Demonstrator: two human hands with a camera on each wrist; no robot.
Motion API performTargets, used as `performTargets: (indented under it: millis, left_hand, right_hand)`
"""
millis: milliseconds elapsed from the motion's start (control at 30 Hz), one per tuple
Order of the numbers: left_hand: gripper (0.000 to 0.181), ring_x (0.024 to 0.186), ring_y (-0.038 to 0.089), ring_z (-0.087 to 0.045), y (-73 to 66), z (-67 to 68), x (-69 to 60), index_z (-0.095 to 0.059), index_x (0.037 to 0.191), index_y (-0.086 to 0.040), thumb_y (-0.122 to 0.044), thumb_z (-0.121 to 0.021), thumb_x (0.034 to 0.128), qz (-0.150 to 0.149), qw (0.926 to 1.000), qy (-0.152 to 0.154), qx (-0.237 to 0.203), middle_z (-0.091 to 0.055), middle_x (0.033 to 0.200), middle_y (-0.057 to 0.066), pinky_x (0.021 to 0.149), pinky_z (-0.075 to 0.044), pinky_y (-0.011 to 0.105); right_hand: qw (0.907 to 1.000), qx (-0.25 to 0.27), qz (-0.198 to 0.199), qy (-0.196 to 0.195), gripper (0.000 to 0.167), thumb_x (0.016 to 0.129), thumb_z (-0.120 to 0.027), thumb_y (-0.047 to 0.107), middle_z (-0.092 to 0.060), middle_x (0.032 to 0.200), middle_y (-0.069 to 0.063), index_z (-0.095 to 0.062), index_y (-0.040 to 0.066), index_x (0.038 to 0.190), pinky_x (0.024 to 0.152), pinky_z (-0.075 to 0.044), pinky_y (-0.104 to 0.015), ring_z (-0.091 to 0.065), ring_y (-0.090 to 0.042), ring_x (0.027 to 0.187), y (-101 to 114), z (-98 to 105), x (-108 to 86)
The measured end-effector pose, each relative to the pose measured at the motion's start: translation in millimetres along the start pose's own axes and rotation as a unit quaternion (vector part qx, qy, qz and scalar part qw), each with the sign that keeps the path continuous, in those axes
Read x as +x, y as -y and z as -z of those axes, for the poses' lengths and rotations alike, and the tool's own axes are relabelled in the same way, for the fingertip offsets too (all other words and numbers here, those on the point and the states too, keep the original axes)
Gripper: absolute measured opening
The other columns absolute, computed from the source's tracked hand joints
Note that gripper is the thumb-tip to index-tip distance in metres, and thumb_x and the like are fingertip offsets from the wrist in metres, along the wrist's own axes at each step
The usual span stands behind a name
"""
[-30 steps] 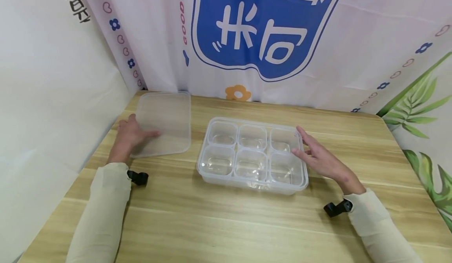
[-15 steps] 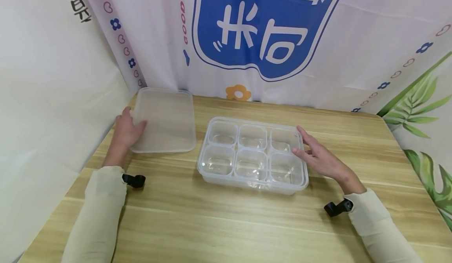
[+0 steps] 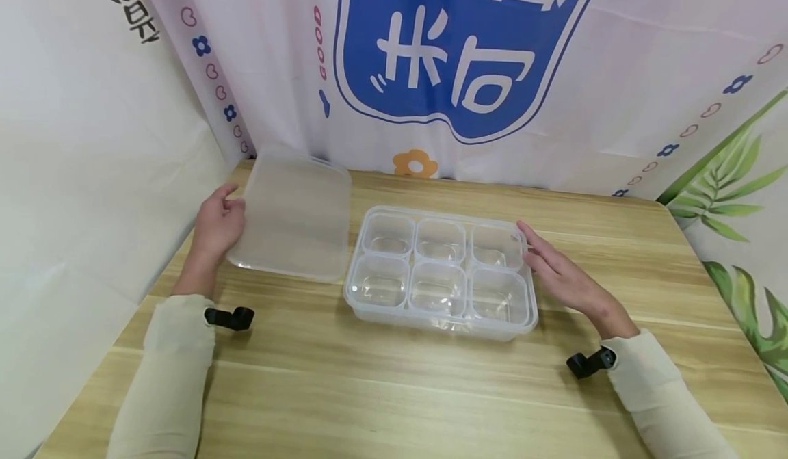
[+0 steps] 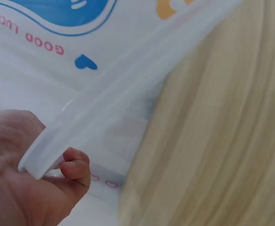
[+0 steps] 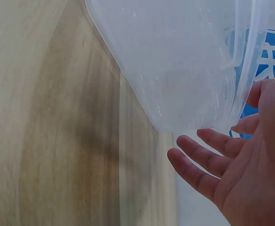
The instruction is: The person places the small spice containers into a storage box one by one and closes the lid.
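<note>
At the table's left side my left hand (image 3: 217,230) holds a flat translucent plastic lid (image 3: 297,219) by its left edge. The left wrist view shows the lid's rim (image 4: 104,89) between thumb and curled fingers (image 4: 76,170). The lid is tilted, lifted off the table. To its right stands a clear plastic storage box (image 3: 425,318), its top uncovered, with several small square containers (image 3: 438,288) set in two rows. My right hand (image 3: 569,281) is at the box's right end, fingers extended. In the right wrist view, fingertips (image 5: 206,134) lie close to the box wall; contact is unclear.
Both things are on a wooden table (image 3: 382,390). A printed curtain (image 3: 271,55) hangs along the back edge, near the lid's far side. White sheeting (image 3: 92,172) borders the left, and a leaf-patterned cloth (image 3: 732,192) the right.
The lid has shifted right and risen from lying flat to a tilt. My left hand has moved from spread over it to gripping its left edge. My right thumb has drawn back slightly; the box stays put.
</note>
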State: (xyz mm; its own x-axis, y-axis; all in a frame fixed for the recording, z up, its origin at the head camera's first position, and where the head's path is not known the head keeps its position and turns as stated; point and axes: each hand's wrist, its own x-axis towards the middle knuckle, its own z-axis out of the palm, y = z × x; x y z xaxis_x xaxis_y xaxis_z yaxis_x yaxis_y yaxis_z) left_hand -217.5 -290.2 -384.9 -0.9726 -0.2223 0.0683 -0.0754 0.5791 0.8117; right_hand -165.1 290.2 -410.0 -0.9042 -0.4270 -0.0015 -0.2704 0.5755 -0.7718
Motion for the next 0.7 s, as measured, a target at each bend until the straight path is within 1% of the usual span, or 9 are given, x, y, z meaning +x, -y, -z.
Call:
performTargets:
  millis: [33, 67, 133, 200, 267, 400, 533, 633, 700]
  left_hand:
    - [0.054, 0.086, 0.016, -0.053, -1.9, -0.1, -0.6, -0.039, 0.158, -0.002, -0.025, -0.04, 0.1088, 0.004, 0.9999, 0.006, -0.008, -0.056, 0.111, 0.015, 0.073, -0.047, 0.029]
    - [0.053, 0.083, 0.014, -0.053, -3.7, -0.2, -1.0, -0.041, 0.157, -0.002, -0.027, -0.041, 0.1091, 0.006, 0.9997, 0.014, -0.018, -0.055, 0.109, 0.013, 0.069, -0.048, 0.026]
    - [0.053, 0.079, 0.011, -0.053, -6.8, -0.8, -1.3, -0.046, 0.153, -0.002, -0.03, -0.042, 0.1095, 0.004, 0.9993, 0.022, -0.031, -0.055, 0.104, 0.011, 0.065, -0.048, 0.024]
    - [0.053, 0.079, 0.011, -0.054, -9.8, -1.7, -1.6, -0.05, 0.15, 0.0, -0.033, -0.044, 0.1095, 0.002, 0.9984, 0.029, -0.049, -0.054, 0.101, 0.009, 0.064, -0.048, 0.022]
    - [0.055, 0.083, 0.011, -0.053, -12.2, -2.7, -2.1, -0.053, 0.147, 0.002, -0.037, -0.045, 0.1094, 0.001, 0.9978, 0.031, -0.059, -0.053, 0.101, 0.007, 0.067, -0.048, 0.021]
    - [0.057, 0.087, 0.011, -0.051, -17.3, -3.5, -4.4, -0.06, 0.14, 0.005, -0.041, -0.05, 0.1078, -0.001, 0.9975, 0.026, -0.065, -0.054, 0.102, 0.003, 0.069, -0.046, 0.02]
    - [0.056, 0.082, 0.012, -0.051, -24.9, -2.4, -8.2, -0.064, 0.133, 0.004, -0.044, -0.053, 0.1063, -0.002, 0.997, 0.02, -0.075, -0.056, 0.095, -0.001, 0.064, -0.046, 0.021]
    - [0.052, 0.073, 0.01, -0.05, -32.3, -1.7, -11.5, -0.069, 0.126, 0.001, -0.045, -0.055, 0.1055, -0.005, 0.9934, 0.016, -0.113, -0.056, 0.086, -0.004, 0.057, -0.044, 0.022]
    - [0.044, 0.065, 0.009, -0.049, -37.1, -1.5, -13.8, -0.071, 0.12, -0.003, -0.042, -0.057, 0.1058, -0.014, 0.9871, 0.015, -0.159, -0.055, 0.08, -0.004, 0.052, -0.042, 0.021]
  right_hand:
    - [1.0, -0.001, 0.0, -0.001, 0.059, 0.115, -0.031, 0.024, -0.003, 0.171, -0.015, -0.004, 0.022, 0.167, 0.119, -0.012, -0.062, -0.011, -0.041, 0.153, 0.1, 0.4, -0.2]
    - [1.0, 0.0, -0.001, 0.0, 0.059, 0.115, -0.031, 0.025, -0.004, 0.171, -0.016, -0.004, 0.022, 0.167, 0.118, -0.013, -0.062, -0.013, -0.042, 0.153, 0.3, 0.6, -0.4]
    - [1.0, 0.002, -0.002, 0.002, 0.059, 0.115, -0.031, 0.025, -0.005, 0.171, -0.016, -0.004, 0.023, 0.167, 0.117, -0.018, -0.064, -0.02, -0.046, 0.15, 0.8, 0.7, -1.2]
    - [1.0, 0.004, -0.003, 0.003, 0.059, 0.115, -0.031, 0.025, -0.007, 0.17, -0.017, -0.003, 0.023, 0.167, 0.115, -0.022, -0.066, -0.027, -0.049, 0.147, 0.9, 0.8, -2.1]
    - [1.0, 0.006, -0.006, 0.004, 0.059, 0.115, -0.031, 0.025, -0.008, 0.17, -0.017, -0.003, 0.023, 0.167, 0.113, -0.026, -0.066, -0.032, -0.05, 0.143, 0.9, 0.9, -2.9]
    - [1.0, 0.004, -0.005, 0.006, 0.059, 0.115, -0.03, 0.025, -0.008, 0.17, -0.018, -0.003, 0.021, 0.167, 0.113, -0.026, -0.066, -0.033, -0.05, 0.143, 0.6, 1.3, -2.7]
    - [1.0, 0.001, -0.003, 0.008, 0.059, 0.115, -0.03, 0.026, -0.007, 0.17, -0.018, -0.003, 0.021, 0.167, 0.114, -0.024, -0.066, -0.032, -0.051, 0.143, 1.0, 1.9, -2.1]
    - [1.0, -0.001, -0.004, 0.009, 0.059, 0.115, -0.03, 0.026, -0.008, 0.17, -0.019, -0.004, 0.021, 0.167, 0.115, -0.022, -0.066, -0.031, -0.051, 0.144, 1.1, 2.1, -2.1]
    - [1.0, 0.0, -0.003, 0.008, 0.059, 0.115, -0.031, 0.026, -0.009, 0.17, -0.019, -0.004, 0.021, 0.167, 0.115, -0.021, -0.066, -0.032, -0.051, 0.143, 1.0, 2.1, -1.9]
